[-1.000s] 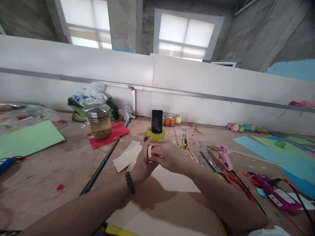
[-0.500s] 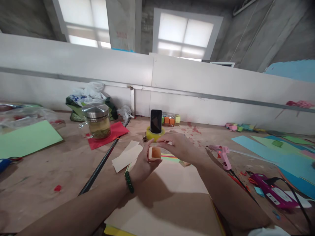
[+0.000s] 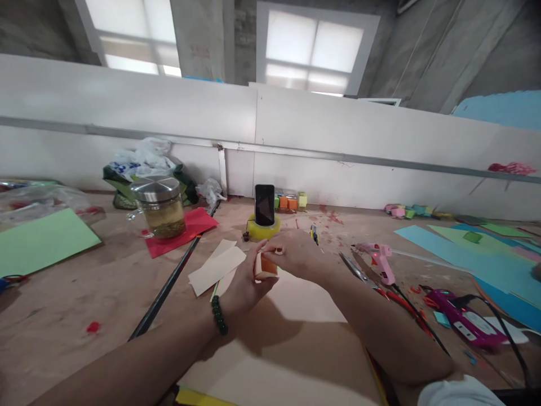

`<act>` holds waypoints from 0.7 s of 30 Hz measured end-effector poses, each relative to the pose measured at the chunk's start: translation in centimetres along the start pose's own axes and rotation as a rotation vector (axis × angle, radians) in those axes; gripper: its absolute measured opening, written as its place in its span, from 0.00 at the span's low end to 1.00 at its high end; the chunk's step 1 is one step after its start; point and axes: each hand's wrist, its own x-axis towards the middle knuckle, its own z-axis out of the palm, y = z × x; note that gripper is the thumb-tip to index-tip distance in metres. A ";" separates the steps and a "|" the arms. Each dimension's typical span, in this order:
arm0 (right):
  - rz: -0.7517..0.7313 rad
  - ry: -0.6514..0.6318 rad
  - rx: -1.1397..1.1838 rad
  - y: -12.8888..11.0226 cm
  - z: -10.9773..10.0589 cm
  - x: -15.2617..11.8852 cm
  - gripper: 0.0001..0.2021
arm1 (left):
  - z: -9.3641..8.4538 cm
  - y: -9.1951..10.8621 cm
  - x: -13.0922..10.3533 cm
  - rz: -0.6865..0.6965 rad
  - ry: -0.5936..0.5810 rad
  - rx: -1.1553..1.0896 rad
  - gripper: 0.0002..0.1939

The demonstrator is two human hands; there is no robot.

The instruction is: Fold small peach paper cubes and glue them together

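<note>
My left hand (image 3: 244, 283), with a dark green bead bracelet (image 3: 219, 314) at the wrist, grips a small paper cube (image 3: 266, 265) that is cream on the outside with an orange face. My right hand (image 3: 296, 254) sits right behind the cube, its fingertips pinched on the cube's top edge. Both hands hover over a large cream paper sheet (image 3: 296, 344) in the middle of the wooden table (image 3: 105, 282).
A phone (image 3: 264, 204) stands on a yellow tape roll behind the hands. A lidded glass jar (image 3: 160, 206) sits on red paper at left, with a black rod (image 3: 169, 285) and cream paper strips (image 3: 216, 267). At right lie scissors (image 3: 372, 285), two glue guns (image 3: 380, 259) and coloured sheets.
My right hand lifted off the cube, then came back down onto its top edge. The cube's orange face now shows. The view shifted slightly.
</note>
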 end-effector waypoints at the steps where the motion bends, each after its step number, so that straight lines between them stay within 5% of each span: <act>1: 0.004 -0.015 0.017 0.0 -0.1 0.0 0.10 | 0.0 0.0 0.0 -0.012 -0.008 -0.001 0.35; 6: -0.049 -0.095 0.083 0.0 -0.5 -0.1 0.11 | 0.0 0.0 0.1 0.007 -0.025 -0.013 0.36; 21: -0.017 -0.014 -0.108 -0.3 1.3 0.4 0.11 | 0.0 0.4 0.2 -0.025 -0.005 -0.010 0.33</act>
